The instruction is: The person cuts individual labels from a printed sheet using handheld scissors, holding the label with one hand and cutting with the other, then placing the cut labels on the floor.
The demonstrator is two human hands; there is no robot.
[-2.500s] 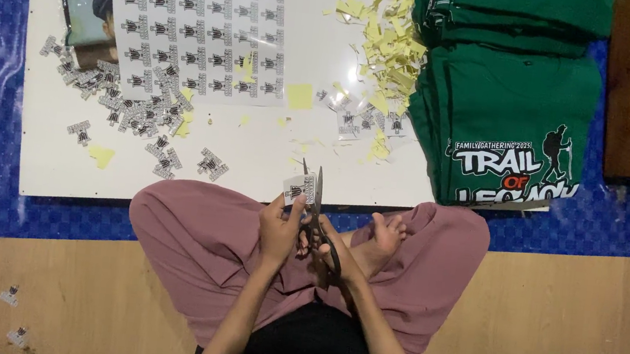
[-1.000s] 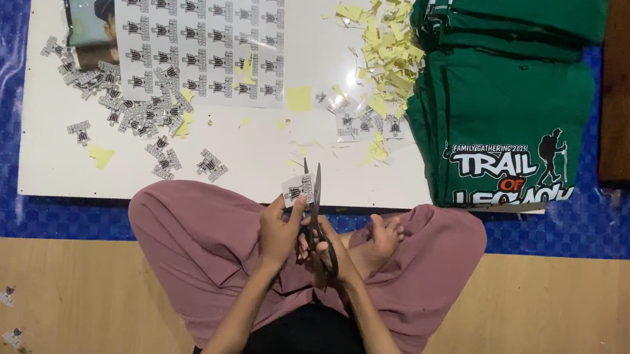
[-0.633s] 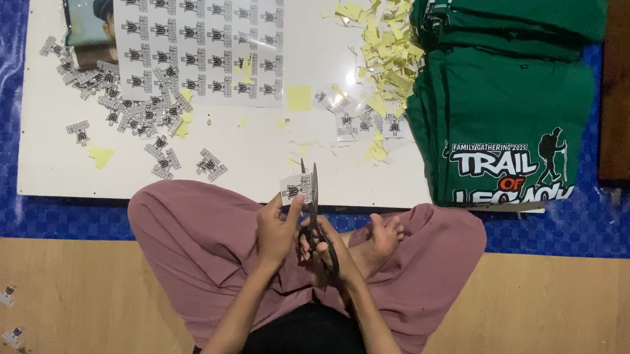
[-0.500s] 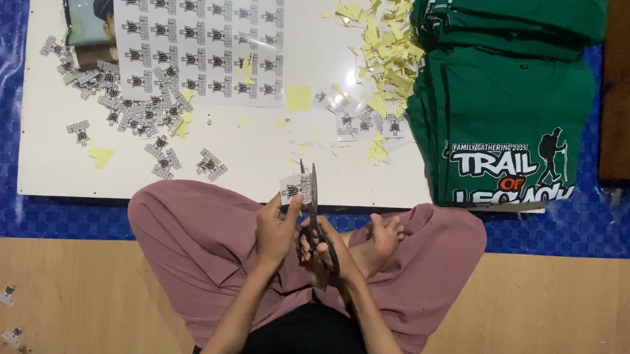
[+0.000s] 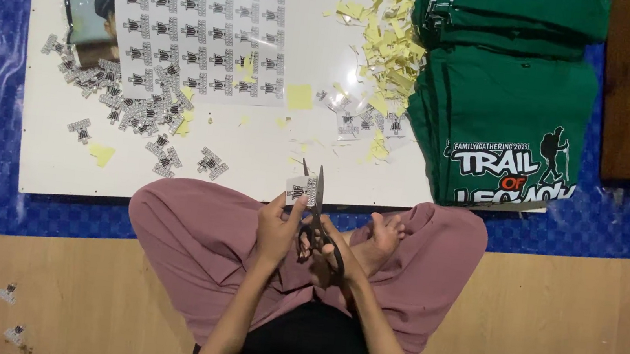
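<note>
Your left hand (image 5: 277, 228): pinches small printed sticker (image 5: 300, 189) | your right hand (image 5: 331, 259): closed on scissors (image 5: 317, 217), blades at sticker | position: white board's (image 5: 269, 164) near edge.

The right hand (image 5: 331, 259) is largely concealed behind the scissors (image 5: 317, 221) handles. The sticker sheet (image 5: 202, 23) and green shirts (image 5: 509, 104) are cut off at the top edge. Printing on the small cut label (image 5: 299, 189) is too small to resolve.
</note>
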